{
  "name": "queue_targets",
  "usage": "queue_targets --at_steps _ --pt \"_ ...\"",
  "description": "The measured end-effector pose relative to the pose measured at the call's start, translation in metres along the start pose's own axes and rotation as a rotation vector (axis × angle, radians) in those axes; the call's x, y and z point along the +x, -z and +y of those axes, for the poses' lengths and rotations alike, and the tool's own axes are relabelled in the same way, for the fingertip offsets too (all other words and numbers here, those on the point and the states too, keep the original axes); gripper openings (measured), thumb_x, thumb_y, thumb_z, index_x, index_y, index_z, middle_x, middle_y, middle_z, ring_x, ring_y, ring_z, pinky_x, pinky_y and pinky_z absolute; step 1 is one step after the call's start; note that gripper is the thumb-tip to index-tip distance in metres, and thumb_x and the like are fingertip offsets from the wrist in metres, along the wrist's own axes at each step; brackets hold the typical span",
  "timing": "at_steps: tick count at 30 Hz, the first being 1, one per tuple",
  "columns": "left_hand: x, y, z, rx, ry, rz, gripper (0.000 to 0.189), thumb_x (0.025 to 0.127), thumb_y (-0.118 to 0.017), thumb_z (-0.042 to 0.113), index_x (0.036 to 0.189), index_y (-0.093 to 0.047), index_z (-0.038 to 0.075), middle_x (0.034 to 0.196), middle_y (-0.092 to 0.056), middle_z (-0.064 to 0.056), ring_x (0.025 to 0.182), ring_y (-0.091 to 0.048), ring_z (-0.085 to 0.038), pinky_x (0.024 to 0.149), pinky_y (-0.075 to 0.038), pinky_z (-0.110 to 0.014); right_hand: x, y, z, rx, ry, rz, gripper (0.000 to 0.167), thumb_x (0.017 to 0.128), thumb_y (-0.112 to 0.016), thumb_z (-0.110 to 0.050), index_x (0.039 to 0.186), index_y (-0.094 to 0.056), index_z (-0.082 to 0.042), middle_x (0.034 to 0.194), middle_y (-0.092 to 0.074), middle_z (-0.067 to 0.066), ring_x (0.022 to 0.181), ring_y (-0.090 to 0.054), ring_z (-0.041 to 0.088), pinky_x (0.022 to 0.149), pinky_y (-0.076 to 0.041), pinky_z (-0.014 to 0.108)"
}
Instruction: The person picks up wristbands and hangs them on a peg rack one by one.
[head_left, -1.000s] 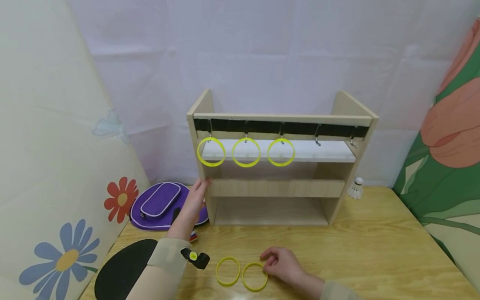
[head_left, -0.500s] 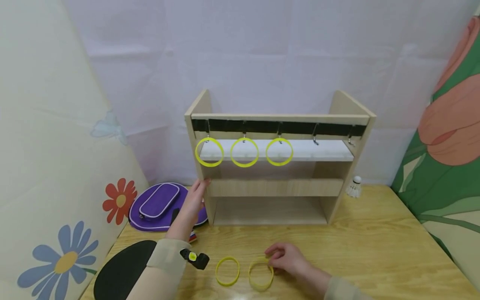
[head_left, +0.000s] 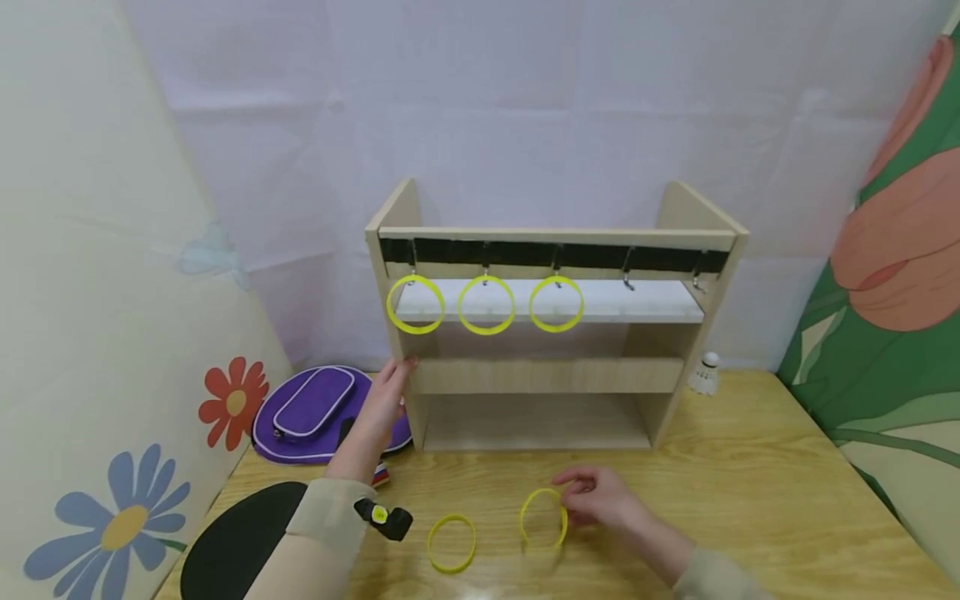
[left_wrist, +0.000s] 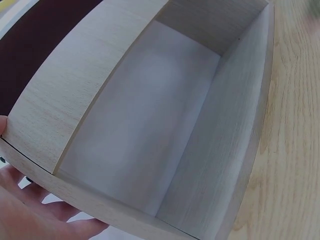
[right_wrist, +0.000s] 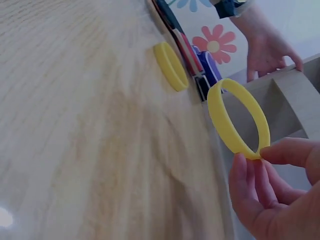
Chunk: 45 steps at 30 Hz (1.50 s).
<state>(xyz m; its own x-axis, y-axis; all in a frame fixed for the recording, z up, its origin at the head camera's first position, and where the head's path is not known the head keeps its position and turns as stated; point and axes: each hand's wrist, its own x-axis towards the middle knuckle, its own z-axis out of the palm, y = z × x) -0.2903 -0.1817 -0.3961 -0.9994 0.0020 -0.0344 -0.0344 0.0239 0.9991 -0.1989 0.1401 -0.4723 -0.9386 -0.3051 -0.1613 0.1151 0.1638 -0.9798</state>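
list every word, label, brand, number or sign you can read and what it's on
No readable text anywhere.
Shuttlecock: tiny marks, too small to read.
Yellow patch on the black wrist gadget: any marking too small to read.
Yellow ring: no lettering visible.

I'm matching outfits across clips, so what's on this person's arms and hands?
The left hand and right hand are bare. The left sleeve and right sleeve are beige; a black device with a yellow patch shows beside the left one.
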Motion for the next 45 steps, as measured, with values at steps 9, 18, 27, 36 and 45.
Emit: queue_targets --at_steps 9,18,27,36,45 --pt "0.001 0.000 0.000 0.000 -0.006 0.011 0.048 0.104 -0.037 0.032 0.146 -0.038 0.009 0.141 -0.044 -0.019 0.123 -0.044 -0.023 0.108 -0.037 -0.052 -0.003 0.023 -0.019 0.049 0.010 0.024 0.044 0.085 -0.060 0.004 0.124 -0.051 0.021 0.083 -0.056 -0.002 0.071 -0.059 0.008 0.070 -0.059 0.027" --pt "0.001 -0.002 0.000 -0.012 -0.012 0.004 0.050 0.104 -0.037 0.032 0.147 -0.036 0.007 0.143 -0.043 -0.021 0.127 -0.042 -0.027 0.111 -0.034 -0.054 -0.008 0.048 -0.039 0.076 0.065 0.069 0.043 0.088 -0.056 0.004 0.124 -0.048 0.027 0.086 -0.066 -0.002 0.074 -0.065 0.006 0.070 -0.059 0.025" --pt "0.000 0.001 0.001 -0.017 -0.006 -0.003 0.052 0.104 -0.037 0.033 0.150 -0.033 0.009 0.146 -0.040 -0.020 0.131 -0.039 -0.028 0.114 -0.029 -0.058 -0.015 0.065 -0.054 0.105 0.069 0.099 0.041 0.091 -0.055 0.003 0.123 -0.047 0.027 0.093 -0.066 -0.001 0.082 -0.067 0.010 0.077 -0.059 0.027" --pt "0.000 0.002 0.000 -0.013 -0.005 0.009 0.052 0.104 -0.037 0.033 0.150 -0.034 0.010 0.145 -0.041 -0.020 0.129 -0.041 -0.028 0.112 -0.032 -0.056 -0.021 0.079 -0.071 0.185 0.125 0.096 0.024 0.093 -0.057 0.003 0.115 -0.062 0.007 0.095 -0.066 -0.001 0.084 -0.068 0.011 0.079 -0.058 0.025" --pt "-0.002 0.001 -0.001 -0.006 -0.012 0.006 0.052 0.104 -0.037 0.035 0.149 -0.035 0.008 0.143 -0.043 -0.020 0.126 -0.042 -0.027 0.111 -0.033 -0.056 -0.032 0.099 -0.099 0.279 0.208 0.095 0.026 0.096 -0.056 0.003 0.098 -0.071 -0.018 0.098 -0.068 -0.004 0.088 -0.069 0.011 0.079 -0.058 0.024"
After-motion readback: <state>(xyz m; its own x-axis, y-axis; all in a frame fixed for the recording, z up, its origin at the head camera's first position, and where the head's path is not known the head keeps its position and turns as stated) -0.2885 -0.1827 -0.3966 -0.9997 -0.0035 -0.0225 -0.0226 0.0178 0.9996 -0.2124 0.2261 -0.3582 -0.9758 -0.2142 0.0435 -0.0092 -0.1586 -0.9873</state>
